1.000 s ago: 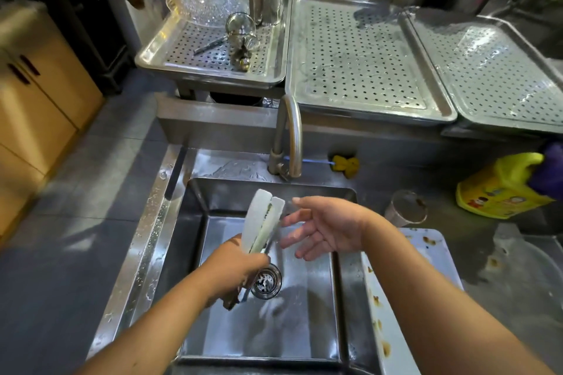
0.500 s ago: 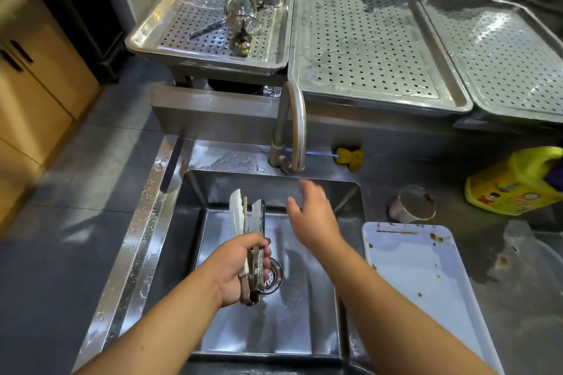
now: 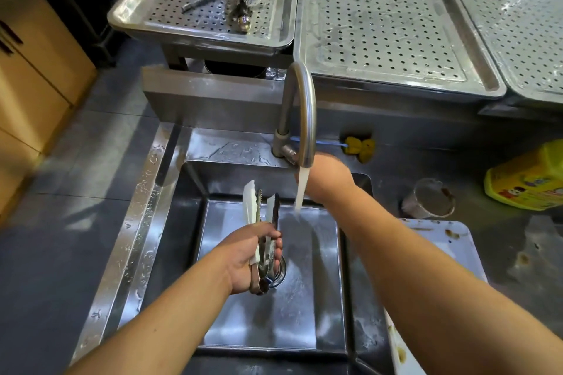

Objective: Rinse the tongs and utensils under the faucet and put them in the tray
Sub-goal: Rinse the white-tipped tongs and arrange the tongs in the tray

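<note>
My left hand (image 3: 254, 256) grips a bundle of tongs and utensils (image 3: 262, 213) upright over the steel sink (image 3: 170, 253); white and serrated metal tips point up, left of the water stream. My right hand (image 3: 329, 181) reaches behind the curved faucet (image 3: 300, 106), at its base; its fingers are hidden by the spout. Water (image 3: 301, 189) runs from the spout into the basin. A perforated steel tray (image 3: 195, 3) at the back left holds a glass, a metal utensil and a bowl.
Two bare perforated trays (image 3: 380, 24) fill the back right. A stained white tray (image 3: 451, 240) lies right of the sink, a metal cup (image 3: 429, 198) behind it. A yellow detergent jug (image 3: 530, 179) and yellow sponge (image 3: 359, 148) sit on the counter. Wooden cabinets (image 3: 33, 64) stand left.
My right hand moved from beside the tongs up and back to the faucet base, and water has started running. My left hand kept the utensils upright over the drain.
</note>
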`<state>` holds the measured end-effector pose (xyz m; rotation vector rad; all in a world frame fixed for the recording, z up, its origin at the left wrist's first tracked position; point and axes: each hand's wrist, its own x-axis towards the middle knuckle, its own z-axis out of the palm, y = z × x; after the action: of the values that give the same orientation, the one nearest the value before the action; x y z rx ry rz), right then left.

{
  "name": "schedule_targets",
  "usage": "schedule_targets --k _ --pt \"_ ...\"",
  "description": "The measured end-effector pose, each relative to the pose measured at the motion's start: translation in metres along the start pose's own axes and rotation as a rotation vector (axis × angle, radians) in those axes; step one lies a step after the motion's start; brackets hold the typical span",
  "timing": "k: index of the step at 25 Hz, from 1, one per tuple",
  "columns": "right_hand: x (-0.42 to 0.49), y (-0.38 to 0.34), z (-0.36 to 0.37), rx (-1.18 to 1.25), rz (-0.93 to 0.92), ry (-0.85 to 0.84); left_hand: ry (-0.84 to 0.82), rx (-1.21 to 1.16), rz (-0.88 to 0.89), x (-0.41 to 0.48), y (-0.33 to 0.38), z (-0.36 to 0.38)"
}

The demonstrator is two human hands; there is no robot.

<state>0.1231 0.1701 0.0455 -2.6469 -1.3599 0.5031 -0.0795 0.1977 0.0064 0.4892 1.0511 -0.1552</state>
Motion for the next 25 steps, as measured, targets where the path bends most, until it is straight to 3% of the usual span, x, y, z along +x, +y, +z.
schedule_targets --k 2,3,5,7,10,13,16,19,22,25 --pt "-0.015 0.003 0.021 0.191 0.082 0.118 0.037 0.073 0.035 0.005 0.002 0.004" --pt "-0.025 -0.001 0.034 0.376 0.214 0.102 0.061 0.141 0.052 0.005 0.003 0.009" --pt "-0.046 -0.017 0.062 0.903 0.504 -0.181 0.151 0.399 0.090 0.007 0.005 0.021" --pt "-0.059 -0.031 0.082 1.345 0.678 -0.381 0.286 0.814 0.112 0.011 0.005 0.026" --pt "-0.055 -0.031 0.095 1.548 0.736 -0.302 0.344 1.137 0.197 0.010 0.002 0.028" --pt "-0.050 -0.024 0.097 1.865 0.789 -0.212 0.228 1.027 0.320 0.013 -0.008 0.018" --pt "-0.058 -0.017 0.098 2.016 0.761 -0.148 0.282 0.739 0.334 0.014 -0.013 0.016" --pt "-0.066 -0.025 0.100 2.003 0.758 -0.076 0.375 0.929 0.313 0.015 -0.011 0.022" --pt "-0.073 -0.041 0.098 2.068 0.673 -0.158 0.530 0.980 0.385 0.023 -0.009 0.032" --pt "-0.075 -0.041 0.098 2.010 0.678 -0.117 0.540 1.032 0.498 0.026 -0.013 0.031"
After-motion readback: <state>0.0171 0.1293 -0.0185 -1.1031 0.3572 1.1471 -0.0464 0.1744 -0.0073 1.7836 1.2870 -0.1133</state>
